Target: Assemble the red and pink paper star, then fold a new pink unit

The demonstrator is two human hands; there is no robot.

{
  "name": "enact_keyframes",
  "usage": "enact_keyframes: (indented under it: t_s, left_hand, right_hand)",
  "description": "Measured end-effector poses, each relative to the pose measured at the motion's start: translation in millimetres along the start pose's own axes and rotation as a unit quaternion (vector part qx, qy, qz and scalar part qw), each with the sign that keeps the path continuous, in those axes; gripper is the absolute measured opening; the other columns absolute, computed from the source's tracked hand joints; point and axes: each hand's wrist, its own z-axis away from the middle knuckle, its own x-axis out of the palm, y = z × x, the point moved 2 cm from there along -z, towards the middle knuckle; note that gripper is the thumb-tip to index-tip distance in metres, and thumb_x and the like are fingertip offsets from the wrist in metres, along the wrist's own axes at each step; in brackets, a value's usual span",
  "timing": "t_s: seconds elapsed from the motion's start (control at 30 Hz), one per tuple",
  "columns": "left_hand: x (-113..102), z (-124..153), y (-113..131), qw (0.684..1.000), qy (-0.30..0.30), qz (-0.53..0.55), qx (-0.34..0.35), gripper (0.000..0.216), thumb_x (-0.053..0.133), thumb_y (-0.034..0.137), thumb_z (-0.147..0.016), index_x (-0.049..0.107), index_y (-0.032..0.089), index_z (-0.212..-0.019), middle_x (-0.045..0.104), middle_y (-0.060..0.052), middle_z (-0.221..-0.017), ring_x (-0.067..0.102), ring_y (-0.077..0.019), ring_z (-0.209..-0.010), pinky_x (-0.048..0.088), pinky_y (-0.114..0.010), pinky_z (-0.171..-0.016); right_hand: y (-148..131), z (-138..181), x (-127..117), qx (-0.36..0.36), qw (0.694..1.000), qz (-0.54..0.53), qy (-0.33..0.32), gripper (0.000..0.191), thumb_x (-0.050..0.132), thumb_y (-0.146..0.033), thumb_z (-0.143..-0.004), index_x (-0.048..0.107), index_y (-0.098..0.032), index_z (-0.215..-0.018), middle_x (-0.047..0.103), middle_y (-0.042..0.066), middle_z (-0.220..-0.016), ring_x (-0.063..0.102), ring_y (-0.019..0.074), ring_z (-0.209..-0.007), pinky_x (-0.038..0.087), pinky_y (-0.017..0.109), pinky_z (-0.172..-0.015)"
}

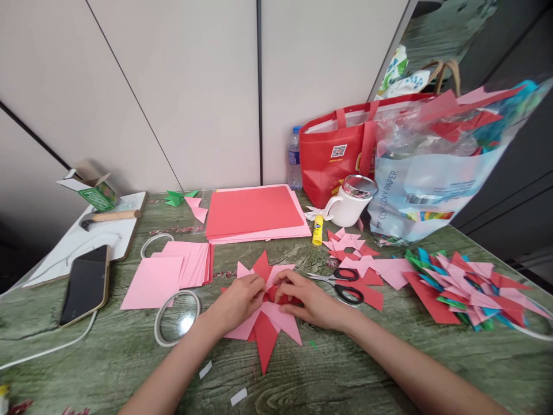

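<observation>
Free room: tabletop (pixel 322 383) between the forearms (pixel 401 362).
Obstacles: scissors (pixel 335 279), beside right hand (pixel 305 297); nearer tape roll (pixel 159 324), beside left forearm (pixel 186 358).

The table (pixel 319 374) is surfaced in wood grain with a slight sheen. Matt paper is seen in the folded star (pixel 265 340) and, by the back edge, in the stacked sheets (pixel 257 210). Toward the left edge, the phone (pixel 86 285) is faced in glossy black and the hammer (pixel 114 217) handled in smooth wood. Toward the back right corner, crinkled plastic is seen in the packet (pixel 415 187).
</observation>
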Motion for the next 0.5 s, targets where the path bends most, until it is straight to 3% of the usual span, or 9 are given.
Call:
enact_keyframes:
  t_s: [0.5]
  left_hand:
    - [7.6, -3.3, -6.5, 0.996, 0.067, 0.031, -0.05, 0.011, 0.043, 0.01, -0.081, 0.05, 0.018, -0.078, 0.055, 0.002, -0.069, 0.05, -0.0114, -0.061, 0.035, -0.022, -0.056]
  right_hand:
    - [-2.1, -0.5, 0.2, -0.008, 1.0, 0.011, -0.002, 0.012, 0.056, -0.013, -0.083, 0.058, -0.021, -0.092, 0.048, 0.005, -0.111, 0.048, 0.0155, -0.104, 0.04, 0.03, -0.091]
